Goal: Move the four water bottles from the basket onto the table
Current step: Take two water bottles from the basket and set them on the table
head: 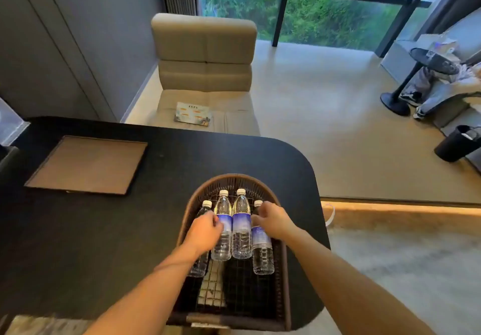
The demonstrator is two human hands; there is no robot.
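Four water bottles (241, 230) are seen lying side by side in the basket (285, 277), caps pointing away, none yet on the surface (104, 230). The left hand (204, 231) is laid over the leftmost bottle (199, 267), fingers curled around it; whether the grip is fully closed cannot be told. The right hand (273, 221) is placed at the neck of the rightmost bottle (262, 254), fingers bent, grip likewise unclear. Step judged: first pickup, outer pair. Next move calls for firm closure, then a lift clear of the basket rim before setting down on the dark surface beside it.

Soft daylight from the window (312, 9), wide-angle edge distortion.
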